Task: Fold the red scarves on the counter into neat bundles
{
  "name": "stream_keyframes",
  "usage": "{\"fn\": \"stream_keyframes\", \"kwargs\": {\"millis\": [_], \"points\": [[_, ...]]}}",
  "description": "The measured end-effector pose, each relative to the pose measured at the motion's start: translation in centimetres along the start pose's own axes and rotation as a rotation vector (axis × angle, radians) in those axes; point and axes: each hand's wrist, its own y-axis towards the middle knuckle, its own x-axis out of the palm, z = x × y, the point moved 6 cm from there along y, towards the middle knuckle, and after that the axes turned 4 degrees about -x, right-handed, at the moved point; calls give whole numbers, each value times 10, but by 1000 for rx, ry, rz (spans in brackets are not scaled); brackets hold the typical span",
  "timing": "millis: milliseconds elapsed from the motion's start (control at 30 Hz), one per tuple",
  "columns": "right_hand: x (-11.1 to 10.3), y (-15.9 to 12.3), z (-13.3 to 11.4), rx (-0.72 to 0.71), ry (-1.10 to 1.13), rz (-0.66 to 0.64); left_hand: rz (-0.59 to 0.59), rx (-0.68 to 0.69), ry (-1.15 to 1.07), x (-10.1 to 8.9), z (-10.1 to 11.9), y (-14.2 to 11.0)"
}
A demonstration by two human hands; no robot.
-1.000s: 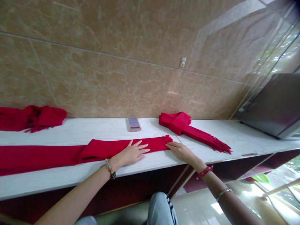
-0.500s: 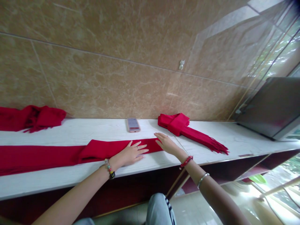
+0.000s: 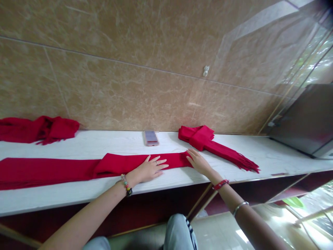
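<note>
A long red scarf [image 3: 117, 166] is laid in a folded strip along the white counter, with a loose fold near its middle. My left hand [image 3: 149, 169] lies flat on it, fingers spread, a ring on one finger. At the strip's right end, my right hand [image 3: 200, 163] rests with its fingers stretched over the cloth. Just beyond that hand sits a second red scarf [image 3: 199, 137], folded over itself with its fringed tail pointing right.
Another bunched red scarf [image 3: 57, 130] lies at the back left against the tiled wall [image 3: 130, 93]. A phone [image 3: 151, 138] is at the back of the counter [image 3: 85, 142]. At the far right stands a dark grey box-like appliance [image 3: 304, 118]. Shelf compartments run below the counter.
My right hand has moved right along the strip, and its end now reaches further right. My left hand stays flat on the cloth. The view has shifted slightly.
</note>
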Motion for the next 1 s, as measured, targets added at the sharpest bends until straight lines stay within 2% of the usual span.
{"fn": "stream_keyframes", "kwargs": {"millis": [67,133,233,433,700,833,1000], "points": [[-4,9,-36,-144,84,23,53,-1,16,-5,1,0],[-4,14,-69,-295,183,-8,108,-7,45,-10,1,0],[1,15,-93,-400,266,-48,143,-8,85,-12,0,-2],[9,6,-88,-421,309,-13,124,-17,150,-5,-2,-4],[-4,11,-95,-487,162,25,180,-77,122,-24,-4,-6],[-7,11,-96,-557,91,34,153,-41,200,-25,1,-8],[-15,10,-93,-559,65,113,127,2,315,-27,9,-7]]}}
